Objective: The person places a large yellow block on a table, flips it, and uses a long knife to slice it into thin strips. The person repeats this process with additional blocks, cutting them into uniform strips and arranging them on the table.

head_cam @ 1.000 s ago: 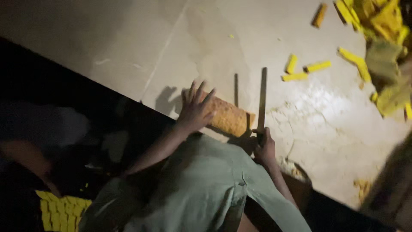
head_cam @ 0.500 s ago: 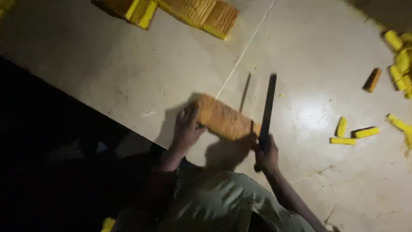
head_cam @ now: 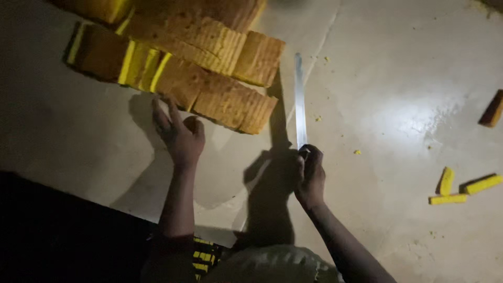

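My right hand grips the handle of a long knife whose blade points away from me, flat along the pale table. My left hand rests with fingers spread against the near edge of a brown-topped yellow cake slab. Several similar cake slabs are stacked and lined up just behind it at the upper left.
Three thin yellow cake trimmings lie on the table at the right, and a brown piece sits at the far right edge. Small crumbs dot the surface near the blade. The table's near-left edge drops into darkness.
The view has swung up and left, bringing the stacked cake slabs into sight. My left hand has moved from on top of a cake block to the near edge of a slab. The knife stays in my right hand.
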